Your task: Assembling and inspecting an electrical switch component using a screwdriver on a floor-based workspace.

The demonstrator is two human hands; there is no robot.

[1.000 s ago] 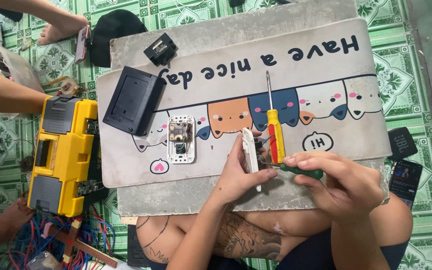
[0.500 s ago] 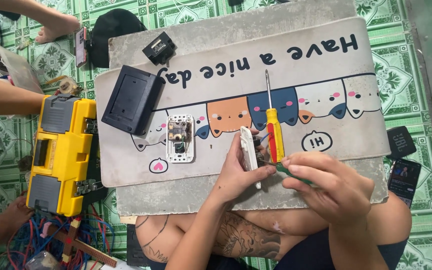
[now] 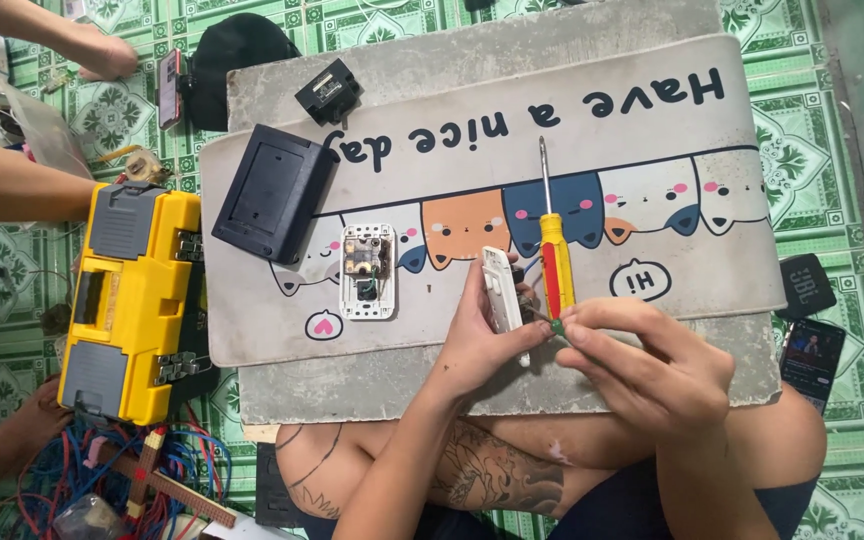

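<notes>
My left hand (image 3: pixel 480 335) grips a narrow white switch part (image 3: pixel 501 290), held on edge over the cat-print mat (image 3: pixel 652 160). My right hand (image 3: pixel 652 365) pinches a small green-handled tool (image 3: pixel 552 325) whose tip meets that white part. A red and yellow screwdriver (image 3: pixel 555 250) lies on the mat just beyond my fingers, shaft pointing away from me. Left of my hands lies an open white switch body (image 3: pixel 368 271) with its insides showing.
A dark back box (image 3: pixel 272 192) and a small black block (image 3: pixel 328 92) lie at the mat's far left. A yellow toolbox (image 3: pixel 132 300) stands left of the board, coloured wires (image 3: pixel 82 470) below it. Another person's arms (image 3: pixel 12 180) reach in at left. Phone (image 3: pixel 812 352) and black speaker (image 3: pixel 807 285) at right.
My right hand has shifted slightly left, bringing the green-handled tool closer against the white part. My left hand keeps its hold. The screwdriver on the mat has not moved.
</notes>
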